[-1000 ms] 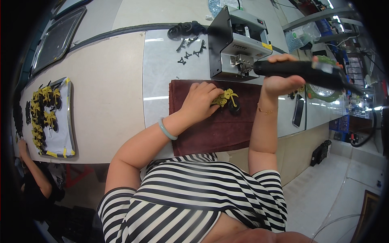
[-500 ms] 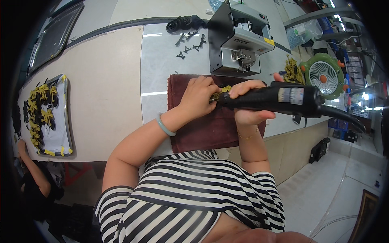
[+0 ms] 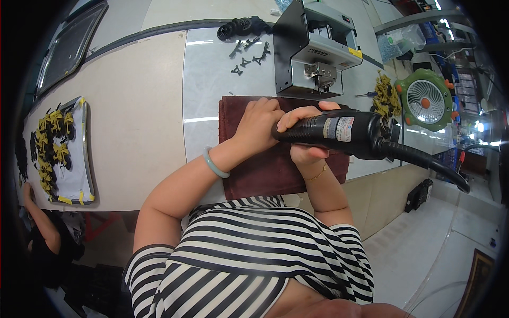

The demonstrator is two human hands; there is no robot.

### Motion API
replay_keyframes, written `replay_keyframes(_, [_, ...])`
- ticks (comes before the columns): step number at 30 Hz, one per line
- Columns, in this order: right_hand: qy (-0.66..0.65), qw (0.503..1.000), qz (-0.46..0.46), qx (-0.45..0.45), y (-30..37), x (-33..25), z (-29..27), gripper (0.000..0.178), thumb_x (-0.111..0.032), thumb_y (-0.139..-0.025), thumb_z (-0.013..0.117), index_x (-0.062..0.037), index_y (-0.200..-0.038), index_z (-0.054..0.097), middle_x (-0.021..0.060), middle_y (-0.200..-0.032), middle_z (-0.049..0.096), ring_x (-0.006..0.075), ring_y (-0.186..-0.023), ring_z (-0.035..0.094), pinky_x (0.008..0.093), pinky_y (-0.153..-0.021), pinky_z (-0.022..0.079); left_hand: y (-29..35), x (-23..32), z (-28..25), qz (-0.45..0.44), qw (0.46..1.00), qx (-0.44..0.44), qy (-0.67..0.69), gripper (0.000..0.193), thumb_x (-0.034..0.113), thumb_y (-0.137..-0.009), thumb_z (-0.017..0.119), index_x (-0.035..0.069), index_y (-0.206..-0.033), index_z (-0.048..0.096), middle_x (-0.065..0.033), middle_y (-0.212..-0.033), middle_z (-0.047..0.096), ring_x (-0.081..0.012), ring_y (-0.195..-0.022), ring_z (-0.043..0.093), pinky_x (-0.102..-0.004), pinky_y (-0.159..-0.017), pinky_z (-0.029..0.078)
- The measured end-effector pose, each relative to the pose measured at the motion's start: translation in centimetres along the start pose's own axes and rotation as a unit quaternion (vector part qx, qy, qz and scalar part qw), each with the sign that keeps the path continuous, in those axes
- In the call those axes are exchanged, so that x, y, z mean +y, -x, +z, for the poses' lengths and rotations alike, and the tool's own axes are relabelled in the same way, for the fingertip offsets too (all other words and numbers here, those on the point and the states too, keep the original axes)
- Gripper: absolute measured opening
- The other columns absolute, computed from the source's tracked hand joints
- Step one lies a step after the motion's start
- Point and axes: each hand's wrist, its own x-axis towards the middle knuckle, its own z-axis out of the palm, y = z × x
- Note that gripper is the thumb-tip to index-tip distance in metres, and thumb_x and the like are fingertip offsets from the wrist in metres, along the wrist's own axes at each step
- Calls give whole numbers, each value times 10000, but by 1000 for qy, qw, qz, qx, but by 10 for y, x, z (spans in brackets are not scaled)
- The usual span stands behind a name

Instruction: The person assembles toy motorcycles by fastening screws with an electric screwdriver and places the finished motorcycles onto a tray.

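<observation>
My right hand (image 3: 307,155) is wrapped round a thick black electric screwdriver (image 3: 355,132), held nearly level with its cord trailing off to the right. The driver's front end points left and meets the fingers of my left hand (image 3: 260,124). Closed, with its fingers curled, my left hand rests over a folded maroon cloth (image 3: 265,177). Whatever lies under those fingers, along with the driver's tip, is hidden behind the hands and tool.
Beyond the cloth stands a grey-black machine (image 3: 290,61), with small black parts (image 3: 241,62) and black wheels (image 3: 228,33) to its left. Yellow parts (image 3: 386,95) and a green fan (image 3: 403,106) sit at right. A tray (image 3: 91,159) holds yellow-and-black pieces near another person's arm (image 3: 41,214).
My right hand and the electric screwdriver have shifted left, and its rear end has tilted lower in view. A bit of yellow part seen between my hands before is now covered. My left hand barely moved.
</observation>
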Motion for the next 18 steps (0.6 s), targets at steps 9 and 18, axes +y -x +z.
replay_keyframes(9, [2,1000,-19,-12,3,1,-2,883,-715,-692,475,-36,-1189,203,147,-767,543,218,-606,566,322,-581,505,-1,1,-1,-3,1000,-7,17,163,126,-608,679,103,-760,625,-31,-816,498,-222,-848,474,-354,-739,356])
replay_keyframes(18, [127,957,-140,219,-66,-50,-35,915,-762,-749,309,-165,-1397,62,106,-691,502,179,-500,511,308,-492,482,3,17,-4,52,994,0,-92,287,83,-642,631,47,-927,619,-52,-889,498,-219,-875,483,-354,-812,379])
